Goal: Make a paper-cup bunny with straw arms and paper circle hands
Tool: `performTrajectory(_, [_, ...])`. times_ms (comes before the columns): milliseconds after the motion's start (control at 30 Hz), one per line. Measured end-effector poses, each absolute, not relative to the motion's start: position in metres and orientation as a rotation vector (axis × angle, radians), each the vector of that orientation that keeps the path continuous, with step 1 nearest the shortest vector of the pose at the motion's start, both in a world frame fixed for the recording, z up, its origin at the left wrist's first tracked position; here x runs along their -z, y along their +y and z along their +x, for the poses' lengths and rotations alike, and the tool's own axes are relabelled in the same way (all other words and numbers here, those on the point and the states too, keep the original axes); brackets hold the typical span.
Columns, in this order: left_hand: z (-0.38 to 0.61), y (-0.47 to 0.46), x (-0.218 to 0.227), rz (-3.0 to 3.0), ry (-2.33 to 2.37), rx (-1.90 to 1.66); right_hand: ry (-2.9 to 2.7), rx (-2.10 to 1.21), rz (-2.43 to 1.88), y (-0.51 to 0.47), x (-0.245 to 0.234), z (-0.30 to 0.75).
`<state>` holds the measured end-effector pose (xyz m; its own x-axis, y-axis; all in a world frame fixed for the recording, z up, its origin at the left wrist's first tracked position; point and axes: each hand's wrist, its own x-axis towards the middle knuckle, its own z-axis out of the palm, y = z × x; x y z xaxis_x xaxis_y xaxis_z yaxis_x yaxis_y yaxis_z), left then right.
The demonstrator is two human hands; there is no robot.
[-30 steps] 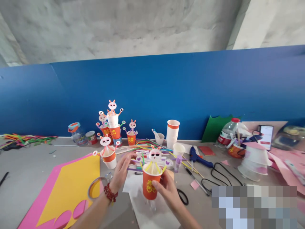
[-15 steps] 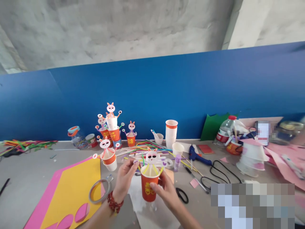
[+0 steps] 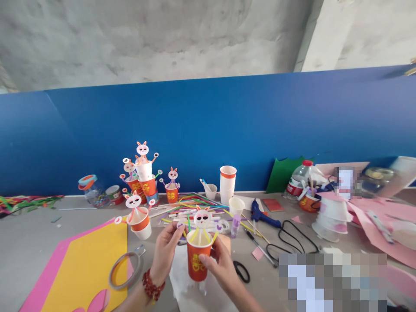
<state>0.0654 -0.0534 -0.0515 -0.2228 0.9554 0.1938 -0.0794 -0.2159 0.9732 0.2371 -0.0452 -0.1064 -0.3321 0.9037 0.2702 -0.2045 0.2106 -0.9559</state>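
A red paper cup with gold lettering is upright above the white sheet, my right hand wrapped round its right side. From the cup rises a white paper rabbit head with pink ears and dark eyes. Yellow strips spread out of the cup as arms, each tipped with a round paper paw. My left hand, wearing a red bead bracelet, pinches the left round paw between thumb and fingertips. The right paw sticks out free above my right hand. Fingers behind the cup are hidden.
Several finished rabbit cups stand at the left, some stacked. Yellow and pink sheets carry a tape roll. Behind lie coloured strips. At the right are a blue glue gun, black scissors handle and stacked white cups.
The view has shifted slightly, so most things appear further left. Both hands keep their grip on the cup and the left paw, with little other change.
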Motion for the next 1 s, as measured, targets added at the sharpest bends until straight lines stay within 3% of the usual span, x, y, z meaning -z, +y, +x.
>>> performTrajectory(267, [0.069,-0.049,0.053,1.179,1.084,-1.515,-1.421,-1.331,-0.747,-0.042,0.106,0.238])
performTrajectory(433, [0.054,-0.037,0.026,1.565,1.271,-1.536,-1.453,-1.340,-0.753,-0.041,0.108,0.238])
performTrajectory(633, [0.046,-0.027,-0.003,2.092,1.362,-1.190,-1.508,-1.319,-0.810,-0.041,0.108,0.239])
performTrajectory(1000, [0.041,-0.018,0.002,2.077,1.344,-1.121,-1.518,-1.363,-0.799,-0.042,0.105,0.239])
